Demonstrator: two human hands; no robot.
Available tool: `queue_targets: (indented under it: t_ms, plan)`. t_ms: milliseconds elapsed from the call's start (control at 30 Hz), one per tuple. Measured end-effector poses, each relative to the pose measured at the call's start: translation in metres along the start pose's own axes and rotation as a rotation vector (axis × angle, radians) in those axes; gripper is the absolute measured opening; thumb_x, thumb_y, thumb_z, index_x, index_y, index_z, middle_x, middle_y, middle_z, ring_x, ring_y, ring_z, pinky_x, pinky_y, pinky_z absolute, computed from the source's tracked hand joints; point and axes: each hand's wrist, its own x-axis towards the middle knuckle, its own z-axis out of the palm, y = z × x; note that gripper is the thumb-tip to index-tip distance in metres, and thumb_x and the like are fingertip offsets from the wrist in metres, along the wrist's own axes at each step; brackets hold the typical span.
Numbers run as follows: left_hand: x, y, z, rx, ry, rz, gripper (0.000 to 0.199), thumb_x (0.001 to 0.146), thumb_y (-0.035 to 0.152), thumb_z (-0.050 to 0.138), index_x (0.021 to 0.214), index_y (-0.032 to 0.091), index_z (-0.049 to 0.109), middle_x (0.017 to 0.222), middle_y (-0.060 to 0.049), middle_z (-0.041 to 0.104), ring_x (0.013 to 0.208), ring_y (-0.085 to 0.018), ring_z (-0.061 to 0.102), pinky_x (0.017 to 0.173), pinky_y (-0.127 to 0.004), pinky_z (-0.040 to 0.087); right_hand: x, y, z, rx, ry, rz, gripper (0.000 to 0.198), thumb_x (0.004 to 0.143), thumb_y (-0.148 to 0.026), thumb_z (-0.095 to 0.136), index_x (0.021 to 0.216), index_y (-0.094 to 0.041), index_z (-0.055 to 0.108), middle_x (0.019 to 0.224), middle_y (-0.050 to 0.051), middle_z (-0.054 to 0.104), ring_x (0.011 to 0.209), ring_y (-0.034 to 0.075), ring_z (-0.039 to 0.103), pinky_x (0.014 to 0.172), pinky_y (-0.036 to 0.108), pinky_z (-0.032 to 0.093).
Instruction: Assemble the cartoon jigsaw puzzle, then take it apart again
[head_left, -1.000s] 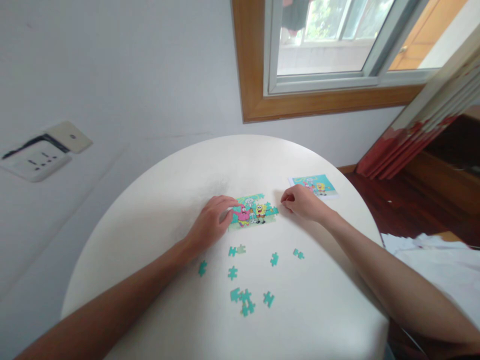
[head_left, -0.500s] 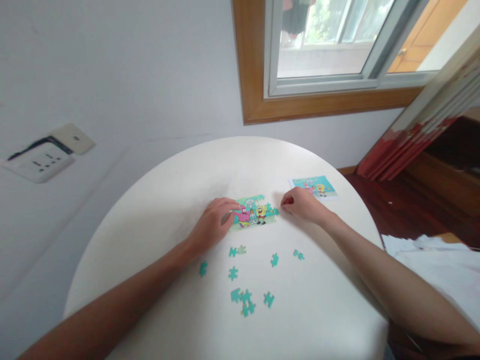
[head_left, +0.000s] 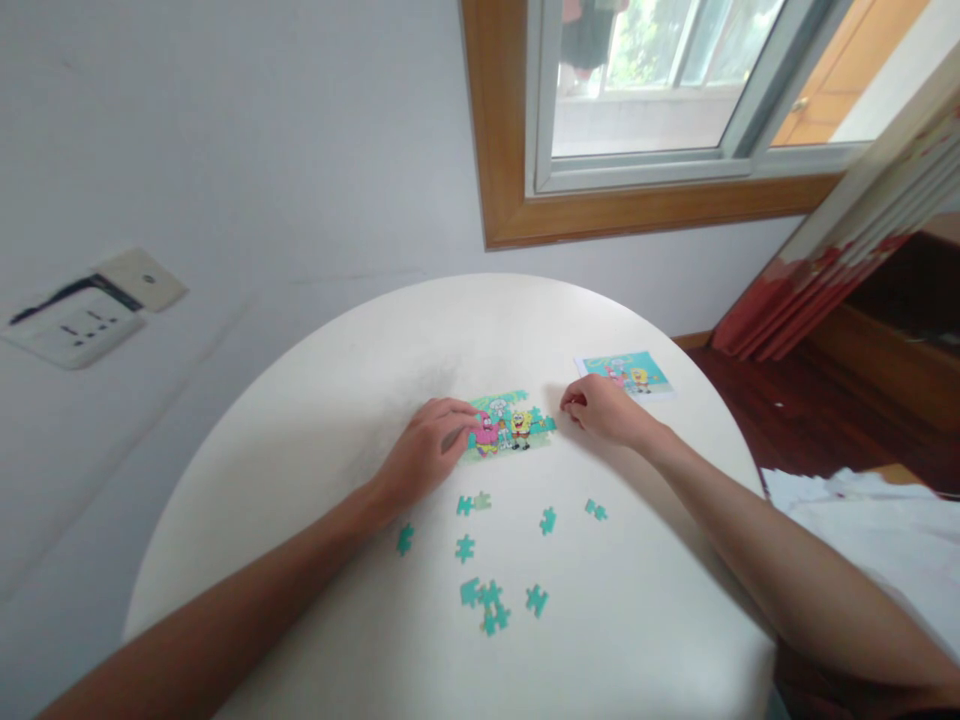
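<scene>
A partly assembled jigsaw puzzle [head_left: 504, 428] with pink and yellow cartoon figures lies on the white table. My left hand [head_left: 437, 440] rests over its left edge, fingers stretched out and touching it. Just off the puzzle's uneven right edge is my right hand [head_left: 596, 408], thumb and fingers pinched together; what they hold, if anything, is too small to make out. Loose teal puzzle pieces lie nearer to me: a joined pair [head_left: 474, 503], a cluster [head_left: 487, 603], and single pieces such as one left [head_left: 405, 539] and one right [head_left: 596, 510].
A picture card [head_left: 634, 372] with the same cartoon lies behind my right hand. The round table [head_left: 315, 620] stands near a wall with a socket [head_left: 82, 325] and a window [head_left: 652, 100]. White crumpled material [head_left: 855, 530] lies right of the table.
Both hands stay almost in place at the puzzle. The loose pieces have not moved; the view has shifted very slightly.
</scene>
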Motion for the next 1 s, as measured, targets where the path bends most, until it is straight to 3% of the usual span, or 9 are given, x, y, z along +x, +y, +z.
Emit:
queue_targets:
  t_ms: [633, 833, 1000]
  plan:
    - [0.002, 0.007, -0.012, -0.052, -0.010, -0.004, 0.011, 0.084, 0.018, 0.065, 0.083, 0.025, 0.074, 0.100, -0.003, 0.067, 0.094, -0.018, 0.061, 0.088, -0.035, 0.047, -0.002, 0.001, 0.000, -0.006, -0.018, 0.017, 0.022, 0.071, -0.008, 0.050, 0.073, -0.013, 0.072, 0.059, 0.006, 0.068, 0.051, 0.013, 0.058, 0.054, 0.024, 0.037]
    - [0.001, 0.017, -0.023, -0.110, -0.159, 0.012, 0.007, 0.085, 0.019, 0.064, 0.079, 0.020, 0.068, 0.093, -0.004, 0.067, 0.091, -0.018, 0.061, 0.086, -0.032, 0.047, -0.002, 0.001, 0.000, 0.002, -0.016, 0.014, 0.019, 0.074, -0.010, 0.053, 0.073, -0.013, 0.071, 0.061, 0.007, 0.069, 0.050, 0.013, 0.056, 0.053, 0.024, 0.036]
    - [-0.001, 0.027, -0.032, -0.092, -0.349, 0.041, 0.008, 0.085, 0.021, 0.063, 0.078, 0.019, 0.066, 0.081, -0.002, 0.066, 0.079, -0.016, 0.061, 0.074, -0.027, 0.046, -0.001, 0.001, -0.001, -0.004, -0.011, 0.022, 0.018, 0.075, -0.012, 0.054, 0.071, -0.014, 0.071, 0.060, 0.007, 0.069, 0.049, 0.013, 0.056, 0.053, 0.024, 0.037]
